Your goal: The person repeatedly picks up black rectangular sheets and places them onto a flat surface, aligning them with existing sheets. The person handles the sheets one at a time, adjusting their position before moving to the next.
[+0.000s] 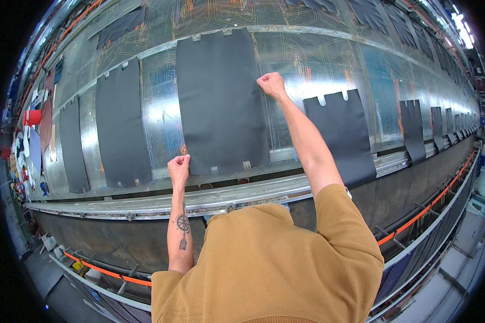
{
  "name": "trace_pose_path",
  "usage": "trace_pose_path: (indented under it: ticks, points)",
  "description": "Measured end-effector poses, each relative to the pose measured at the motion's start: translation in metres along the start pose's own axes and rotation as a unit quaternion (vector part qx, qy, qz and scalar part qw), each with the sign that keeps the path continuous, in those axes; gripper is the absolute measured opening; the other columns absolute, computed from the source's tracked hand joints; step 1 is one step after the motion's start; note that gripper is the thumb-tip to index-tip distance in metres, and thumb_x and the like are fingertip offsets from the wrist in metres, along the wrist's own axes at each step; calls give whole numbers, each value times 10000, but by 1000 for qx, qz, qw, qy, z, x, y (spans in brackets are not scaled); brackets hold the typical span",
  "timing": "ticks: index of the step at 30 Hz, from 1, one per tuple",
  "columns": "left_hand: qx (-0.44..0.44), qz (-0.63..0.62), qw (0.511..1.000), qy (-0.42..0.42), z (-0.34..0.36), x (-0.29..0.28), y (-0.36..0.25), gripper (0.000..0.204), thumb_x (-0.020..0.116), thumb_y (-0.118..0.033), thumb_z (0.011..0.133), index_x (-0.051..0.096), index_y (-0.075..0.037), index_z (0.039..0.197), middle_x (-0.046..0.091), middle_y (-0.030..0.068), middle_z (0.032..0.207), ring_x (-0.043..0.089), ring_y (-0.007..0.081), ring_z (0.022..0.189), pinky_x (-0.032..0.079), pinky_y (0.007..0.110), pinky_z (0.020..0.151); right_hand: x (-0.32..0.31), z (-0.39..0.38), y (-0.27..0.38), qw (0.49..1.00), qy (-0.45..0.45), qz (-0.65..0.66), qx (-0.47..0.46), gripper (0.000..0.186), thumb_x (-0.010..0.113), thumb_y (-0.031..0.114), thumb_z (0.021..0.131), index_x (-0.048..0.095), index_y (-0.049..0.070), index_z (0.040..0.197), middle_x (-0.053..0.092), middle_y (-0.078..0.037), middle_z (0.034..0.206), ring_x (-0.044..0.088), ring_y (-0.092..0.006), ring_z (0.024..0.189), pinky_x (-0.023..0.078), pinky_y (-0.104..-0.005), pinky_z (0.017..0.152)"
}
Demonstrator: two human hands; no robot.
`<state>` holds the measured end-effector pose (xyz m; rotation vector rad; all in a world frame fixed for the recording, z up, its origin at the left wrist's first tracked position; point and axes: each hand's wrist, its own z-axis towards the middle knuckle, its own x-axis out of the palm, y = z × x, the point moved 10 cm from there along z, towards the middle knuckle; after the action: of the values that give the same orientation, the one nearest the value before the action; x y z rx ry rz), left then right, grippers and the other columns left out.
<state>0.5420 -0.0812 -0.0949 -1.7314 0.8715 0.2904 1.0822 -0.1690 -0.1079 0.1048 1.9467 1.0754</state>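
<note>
A large dark grey sheet (221, 102), smooth like leather, lies flat on the shiny metal table (161, 97) in front of me. It has small notches in its far edge and light marks near its near edge. My left hand (179, 169) is closed at its near left corner, with the fingertips at the edge. Farther away, my right hand (271, 85) is closed at the sheet's right edge, arm stretched out. Both hands appear to pinch the edge, though the fingers hide the exact contact.
More dark sheets lie along the table: a wide sheet (119, 126) and a narrower one (74, 148) at left. At right, a notched sheet (344, 134) hangs over the near metal rail (242, 192). Orange strips (415, 220) run along a barrier behind me.
</note>
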Motion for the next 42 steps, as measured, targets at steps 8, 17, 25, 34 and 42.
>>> trace_pose_path:
  ticks: [8,17,25,34,42]
  points:
    - [-7,3,1000,-4,0,0,0,285,794,-249,900,780,36,905,694,28,688,586,80,629,479,278,606,0,-3,1,1000,5,18,20,251,713,300,783,808,81,861,778,-142,833,759,-304,835,584,-400,827]
    - [13,-17,1000,-12,-2,0,-3,299,795,-260,900,780,38,921,721,53,715,610,87,649,504,282,629,-1,2,2,998,-23,-39,-51,281,694,345,791,827,113,877,780,-138,871,764,-311,860,591,-403,829]
    - [6,-38,999,-7,-30,-7,20,288,801,-240,897,780,35,979,738,60,755,634,99,669,514,286,633,3,-2,2,999,10,-2,-45,392,780,401,805,805,33,935,785,-93,831,741,-180,801,564,-319,774]
    - [-11,-12,1000,-4,-47,-8,27,288,811,-254,889,785,23,965,719,43,738,614,94,665,506,288,643,4,-2,-1,999,8,-1,-42,343,802,379,804,808,58,925,787,-72,847,732,-161,791,566,-314,778]
    - [-15,4,1000,2,-45,-7,32,304,825,-274,875,788,19,948,698,38,713,603,105,651,505,292,635,5,-4,-3,999,23,22,-33,337,812,381,815,810,64,932,780,-53,832,721,-158,778,560,-312,769]
